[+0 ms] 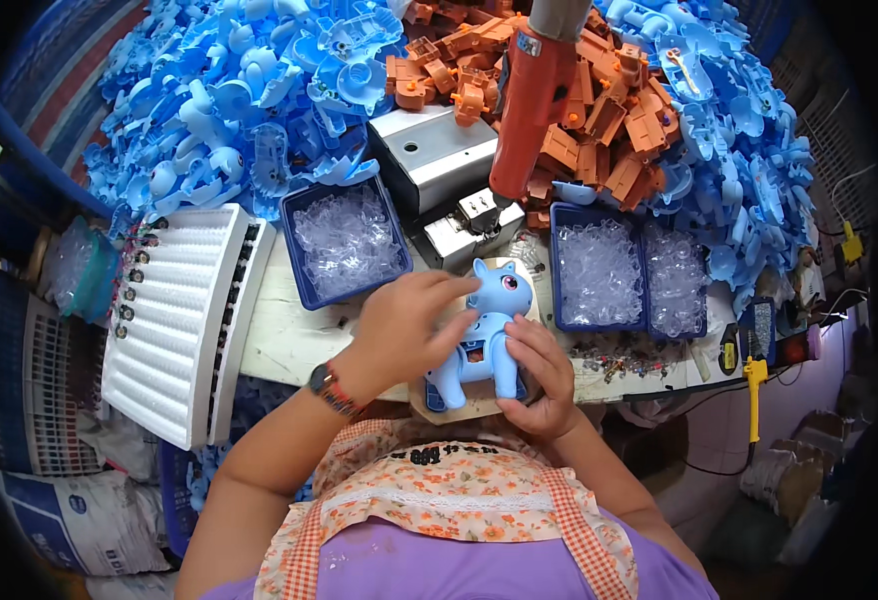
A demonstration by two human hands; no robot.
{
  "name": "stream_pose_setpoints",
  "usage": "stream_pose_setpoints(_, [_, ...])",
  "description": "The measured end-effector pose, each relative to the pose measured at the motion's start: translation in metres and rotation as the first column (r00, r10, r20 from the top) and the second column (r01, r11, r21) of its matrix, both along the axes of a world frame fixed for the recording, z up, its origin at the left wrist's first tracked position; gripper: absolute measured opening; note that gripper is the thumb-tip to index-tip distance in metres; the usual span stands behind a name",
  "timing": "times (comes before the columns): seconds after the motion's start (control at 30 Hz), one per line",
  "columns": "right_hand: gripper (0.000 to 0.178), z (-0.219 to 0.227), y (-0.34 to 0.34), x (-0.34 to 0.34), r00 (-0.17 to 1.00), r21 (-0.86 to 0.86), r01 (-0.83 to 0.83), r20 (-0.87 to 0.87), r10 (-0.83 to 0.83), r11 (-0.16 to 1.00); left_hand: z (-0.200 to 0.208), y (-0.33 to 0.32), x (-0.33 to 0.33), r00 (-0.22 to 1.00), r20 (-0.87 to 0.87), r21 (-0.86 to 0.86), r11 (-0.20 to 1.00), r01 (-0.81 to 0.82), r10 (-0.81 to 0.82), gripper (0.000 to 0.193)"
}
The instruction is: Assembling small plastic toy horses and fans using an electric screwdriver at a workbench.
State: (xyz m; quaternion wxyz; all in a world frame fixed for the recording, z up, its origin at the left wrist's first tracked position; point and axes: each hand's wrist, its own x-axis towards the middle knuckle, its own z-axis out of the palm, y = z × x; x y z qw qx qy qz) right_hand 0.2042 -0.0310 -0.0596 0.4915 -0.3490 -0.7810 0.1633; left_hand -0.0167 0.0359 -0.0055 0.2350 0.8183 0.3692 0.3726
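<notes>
A light-blue toy animal [489, 345] with a large printed eye lies on its side in front of me, over a pale block [474, 403]. An opening in its belly shows something orange-brown inside. My right hand [544, 375] grips it, thumb by a leg and fingers along the body's right side. Next to the toy's head and back is my left hand [409, 325], fingers stretched out and apart; whether the fingertips touch the toy I cannot tell. A red power screwdriver [529, 120] hangs upright just beyond the toy.
Blue trays [302, 275] [559, 315] of small clear plastic parts flank the work spot. Behind rise heaps of blue toy shells [249, 90] and orange-brown housings [599, 130]. Metal boxes [434, 155] stand mid-table. White foam trays [169, 320] lean at left; small screws [624, 362] lie at right.
</notes>
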Motion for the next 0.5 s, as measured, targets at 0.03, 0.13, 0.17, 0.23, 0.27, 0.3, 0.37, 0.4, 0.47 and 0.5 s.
stream_pose_setpoints(0.03, [0.054,-0.001,0.000,0.001,1.000,-0.002,-0.009,0.000,0.009,1.000,0.007,0.006,0.014,0.988,-0.154,-0.010,1.000,-0.016,0.014,0.037])
stream_pose_setpoints(0.13, [0.055,0.000,0.000,0.003,0.999,-0.007,-0.023,0.026,0.023,1.000,0.009,0.013,0.030,0.945,-0.323,-0.018,0.998,-0.056,0.047,0.036])
stream_pose_setpoints(0.17, [0.057,0.000,0.000,0.002,0.998,-0.015,-0.038,0.051,0.038,0.999,0.007,0.015,0.033,0.937,-0.342,-0.023,0.996,-0.087,0.074,0.037])
stream_pose_setpoints(0.23, [0.057,0.003,-0.003,0.002,0.998,-0.014,-0.031,0.047,0.032,0.999,0.001,0.014,0.033,0.945,-0.321,-0.040,0.996,-0.077,0.060,0.040])
stream_pose_setpoints(0.27, [0.055,0.005,-0.005,0.001,0.999,-0.014,-0.022,0.043,0.023,1.000,0.000,0.012,0.033,0.956,-0.284,-0.011,0.996,-0.084,0.077,0.041])
stream_pose_setpoints(0.3, [0.054,0.006,-0.004,0.001,0.999,-0.015,-0.017,0.040,0.017,1.000,-0.002,0.012,0.033,0.965,-0.244,0.016,0.995,-0.095,0.096,0.042])
stream_pose_setpoints(0.37, [0.055,0.008,-0.003,0.005,0.998,-0.024,-0.015,0.062,0.017,1.000,-0.002,0.011,0.033,0.962,-0.252,0.066,0.994,-0.091,0.105,0.043])
stream_pose_setpoints(0.4, [0.055,0.012,-0.002,0.007,0.995,-0.050,-0.051,0.080,0.055,0.997,-0.001,0.010,0.034,0.949,-0.297,0.076,0.993,-0.090,0.109,0.043])
stream_pose_setpoints(0.47, [0.050,0.023,0.005,0.016,0.981,-0.105,-0.140,0.124,0.152,0.985,0.001,0.008,0.037,0.910,-0.395,0.129,0.988,-0.080,0.125,0.046])
stream_pose_setpoints(0.5, [0.050,0.028,0.011,0.024,0.981,-0.104,-0.142,0.122,0.154,0.984,0.002,0.009,0.040,0.909,-0.397,0.130,0.988,-0.081,0.127,0.046])
